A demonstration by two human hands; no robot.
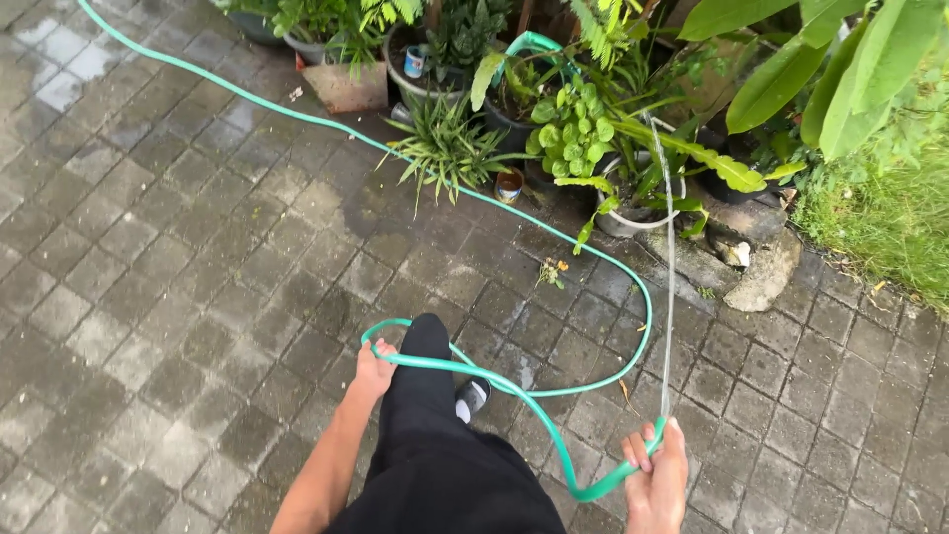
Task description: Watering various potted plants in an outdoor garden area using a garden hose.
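A long green garden hose (554, 225) snakes across the wet paving from the far left and loops back toward me. My right hand (657, 475) grips its end at the lower right, and a thin stream of water (670, 257) arcs from it up to a white potted plant (633, 203). My left hand (374, 368) holds a loop of the same hose beside my black trouser leg (420, 396). My foot in a dark shoe with a white sock (471, 398) stands under the hose.
Several potted plants (450, 49) crowd the far edge of the grey brick paving (178, 257). A small tin can (509, 184) stands among them. Rocks (766, 272) and grass (880, 218) lie at the right.
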